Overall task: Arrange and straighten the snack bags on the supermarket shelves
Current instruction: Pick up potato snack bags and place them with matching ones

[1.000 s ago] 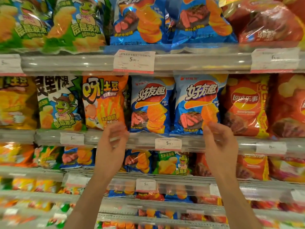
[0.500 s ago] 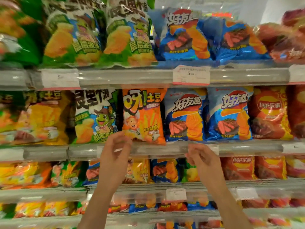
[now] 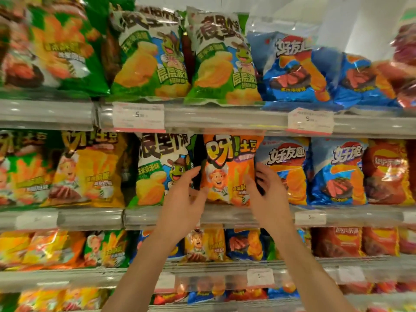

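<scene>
An orange snack bag point(image 3: 227, 167) with a cartoon chef stands upright on the middle shelf point(image 3: 225, 216). My left hand point(image 3: 183, 199) reaches to its lower left edge, fingers spread, and my right hand point(image 3: 267, 192) is at its lower right edge, fingers curled against the bag's side. Both hands frame the bag; whether they grip it is unclear. A green-and-white frog bag point(image 3: 162, 170) stands to its left and a blue steak-flavour bag point(image 3: 283, 172) to its right.
The upper shelf point(image 3: 202, 118) holds green frog bags point(image 3: 221, 61) and blue bags point(image 3: 295, 68). Red bags point(image 3: 387, 172) stand far right, yellow bags point(image 3: 90, 170) far left. Lower shelves point(image 3: 202, 266) carry more mixed bags. Price tags point(image 3: 138, 117) line the shelf edges.
The view has swung left and up. Both hands rose from the shelf rail and closed in on the orange bag's two sides; my right hand left the blue bag.
</scene>
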